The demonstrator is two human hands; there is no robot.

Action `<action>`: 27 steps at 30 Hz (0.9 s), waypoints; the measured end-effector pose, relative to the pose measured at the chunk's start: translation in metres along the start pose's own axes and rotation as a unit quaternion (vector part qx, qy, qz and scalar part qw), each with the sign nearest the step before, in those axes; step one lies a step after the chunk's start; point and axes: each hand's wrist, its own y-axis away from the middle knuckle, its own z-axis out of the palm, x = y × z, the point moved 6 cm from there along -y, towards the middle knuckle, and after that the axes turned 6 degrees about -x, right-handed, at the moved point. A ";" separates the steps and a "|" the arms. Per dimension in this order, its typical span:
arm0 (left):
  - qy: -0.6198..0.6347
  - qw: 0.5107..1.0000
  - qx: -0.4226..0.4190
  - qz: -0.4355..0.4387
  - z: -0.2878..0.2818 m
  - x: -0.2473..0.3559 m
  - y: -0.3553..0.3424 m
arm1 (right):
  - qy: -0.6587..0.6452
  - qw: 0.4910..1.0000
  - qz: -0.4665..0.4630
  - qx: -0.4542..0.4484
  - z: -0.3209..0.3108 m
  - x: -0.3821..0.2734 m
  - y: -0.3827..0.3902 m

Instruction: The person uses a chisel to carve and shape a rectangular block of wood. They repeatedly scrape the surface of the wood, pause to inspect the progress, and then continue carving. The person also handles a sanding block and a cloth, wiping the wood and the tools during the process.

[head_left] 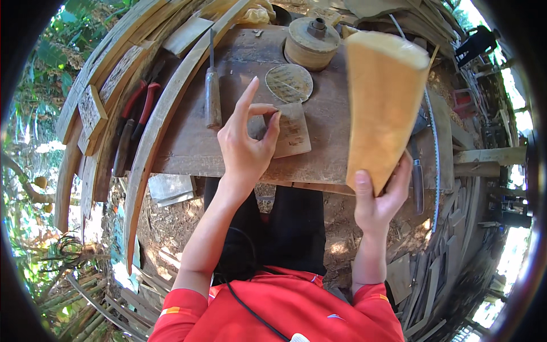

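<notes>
My right hand (380,199) grips the narrow lower end of a smooth, tapered piece of light wood (383,105), broad at its top, raised above the table's right side. My left hand (246,137) is over the middle of the table. Its index finger points up, while the thumb and another bent finger meet in a pinch. A flat brown rectangular piece (293,137) lies right behind those fingertips; whether they grip its edge, I cannot make out. Beyond it sits an oval, leaf-marked disc (289,83).
A wooden table (188,151) carries a chisel-like tool (212,94) with a wooden handle and a round wooden block (311,45). Long curved boards (165,114) and red-handled pliers (149,102) line the left. A handled tool (418,182) and a ruler strip (435,154) are at the right.
</notes>
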 end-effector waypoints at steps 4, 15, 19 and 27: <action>0.019 1.000 -0.004 -0.003 0.002 -0.003 0.000 | 0.118 0.971 0.034 -0.204 0.017 -0.005 -0.015; 0.015 0.999 0.011 0.031 0.000 -0.001 0.000 | 0.037 0.997 -0.013 -0.067 0.009 -0.015 0.008; 0.011 1.000 -0.013 -0.020 0.000 0.000 0.002 | 0.145 0.956 0.042 -0.251 0.023 -0.005 -0.007; 0.013 1.000 -0.009 -0.007 0.001 0.003 -0.001 | 0.173 0.953 -0.024 -0.248 0.022 0.004 -0.012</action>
